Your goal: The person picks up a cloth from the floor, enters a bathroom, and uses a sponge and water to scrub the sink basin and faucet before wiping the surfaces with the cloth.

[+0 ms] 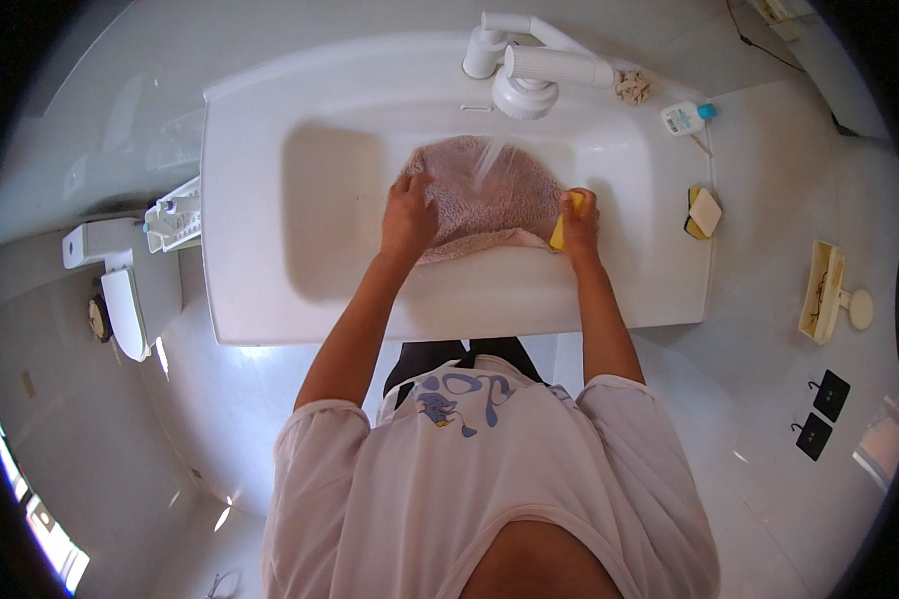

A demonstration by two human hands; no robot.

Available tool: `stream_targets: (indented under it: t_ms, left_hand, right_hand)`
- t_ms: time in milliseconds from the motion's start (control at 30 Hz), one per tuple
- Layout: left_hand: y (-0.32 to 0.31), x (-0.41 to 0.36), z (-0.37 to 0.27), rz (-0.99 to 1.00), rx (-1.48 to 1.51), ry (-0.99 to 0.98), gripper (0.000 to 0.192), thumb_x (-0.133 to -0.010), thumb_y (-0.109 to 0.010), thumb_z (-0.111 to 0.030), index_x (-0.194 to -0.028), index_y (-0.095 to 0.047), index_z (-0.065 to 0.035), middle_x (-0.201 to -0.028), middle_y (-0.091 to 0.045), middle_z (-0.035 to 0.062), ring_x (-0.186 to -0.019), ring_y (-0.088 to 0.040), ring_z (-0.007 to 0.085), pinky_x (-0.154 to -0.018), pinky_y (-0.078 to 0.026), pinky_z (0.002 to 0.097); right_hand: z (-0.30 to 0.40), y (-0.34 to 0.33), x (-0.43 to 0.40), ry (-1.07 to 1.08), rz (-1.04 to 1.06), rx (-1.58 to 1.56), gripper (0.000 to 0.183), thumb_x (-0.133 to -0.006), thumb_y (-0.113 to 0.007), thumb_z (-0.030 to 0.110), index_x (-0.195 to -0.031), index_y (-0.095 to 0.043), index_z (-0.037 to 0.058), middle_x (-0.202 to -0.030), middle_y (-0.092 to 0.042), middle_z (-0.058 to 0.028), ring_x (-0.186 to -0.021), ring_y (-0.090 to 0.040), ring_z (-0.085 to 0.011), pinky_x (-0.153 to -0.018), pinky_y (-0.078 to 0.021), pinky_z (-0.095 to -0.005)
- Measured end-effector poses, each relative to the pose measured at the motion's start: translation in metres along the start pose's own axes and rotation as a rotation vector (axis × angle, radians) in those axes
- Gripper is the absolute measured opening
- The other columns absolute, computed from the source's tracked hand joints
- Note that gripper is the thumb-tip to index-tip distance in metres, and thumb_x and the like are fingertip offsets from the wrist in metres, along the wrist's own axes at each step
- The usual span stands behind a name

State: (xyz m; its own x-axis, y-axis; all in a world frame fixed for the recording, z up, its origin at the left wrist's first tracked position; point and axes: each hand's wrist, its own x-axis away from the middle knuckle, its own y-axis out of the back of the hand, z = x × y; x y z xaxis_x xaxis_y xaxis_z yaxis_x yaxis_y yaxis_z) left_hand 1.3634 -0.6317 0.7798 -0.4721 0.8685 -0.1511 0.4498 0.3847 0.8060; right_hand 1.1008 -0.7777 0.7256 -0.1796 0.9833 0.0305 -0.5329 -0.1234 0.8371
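Note:
A pink plush mat [487,195] lies in the white washbasin [330,217], with its near edge folded up against the front wall. Water [488,161] runs down onto it from the white faucet head [526,93]. My left hand [410,217] is on the mat's left edge, fingers bent; whether they grip the pile is hard to tell. At the mat's right edge, my right hand [580,221] grips a yellow sponge [560,230], partly covered by the fingers.
On the basin's right side are a white bottle with a blue cap [685,118], a crumpled beige scrubber [632,87], and a bar of soap [705,212] on a yellow-green sponge [694,227]. A toilet [126,314] and white rack [176,217] stand left. A cream holder [821,292] hangs right.

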Motion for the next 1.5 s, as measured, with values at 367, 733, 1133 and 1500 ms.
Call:
stream_targets:
  t_ms: [367, 733, 1133, 1500]
  left_hand:
    - [0.018, -0.050, -0.068, 0.093, 0.653, 0.147, 0.019, -0.087, -0.057, 0.001, -0.106, -0.058, -0.0035, -0.095, -0.066, 0.0079, -0.087, -0.063, 0.0162, -0.079, -0.051, 0.0290]
    - [-0.027, 0.008, -0.077, 0.392, 0.628, 0.099, 0.023, -0.083, -0.059, 0.002, -0.105, -0.062, -0.0046, -0.093, -0.067, 0.0106, -0.075, -0.065, 0.0217, -0.069, -0.053, 0.0316]
    - [-0.041, 0.006, -0.093, 0.411, 0.623, 0.024, 0.021, -0.086, -0.060, 0.000, -0.106, -0.061, -0.0036, -0.093, -0.067, 0.0115, -0.075, -0.065, 0.0207, -0.069, -0.053, 0.0318]
    - [-0.027, 0.048, -0.014, 0.359, 0.402, 0.220, 0.021, -0.088, -0.056, 0.001, -0.109, -0.062, -0.0012, -0.099, -0.068, 0.0108, -0.090, -0.065, 0.0176, -0.081, -0.051, 0.0310]
  right_hand:
    - [0.003, 0.072, 0.044, -0.749, 0.305, -1.727, 0.029, -0.093, -0.061, 0.024, -0.118, -0.051, 0.0128, -0.099, -0.059, -0.0094, -0.081, -0.058, -0.0218, -0.072, -0.0518, -0.0371]
    - [-0.002, 0.101, 0.036, -0.597, 0.187, -1.635, 0.044, -0.079, -0.058, 0.003, -0.121, -0.049, 0.0168, -0.095, -0.055, -0.0121, -0.078, -0.055, -0.0214, -0.073, -0.0494, -0.0372]
    - [-0.015, 0.149, -0.026, -0.221, -0.147, -0.895, 0.031, -0.082, -0.061, 0.007, -0.109, -0.047, 0.0125, -0.091, -0.052, -0.0075, -0.081, -0.054, -0.0207, -0.071, -0.0487, -0.0367]
    - [-0.022, 0.124, -0.146, 0.234, -0.197, 0.449, 0.037, -0.082, -0.072, 0.038, -0.105, -0.054, 0.0146, -0.103, -0.054, -0.0156, -0.097, -0.054, -0.0362, -0.080, -0.0458, -0.0476]
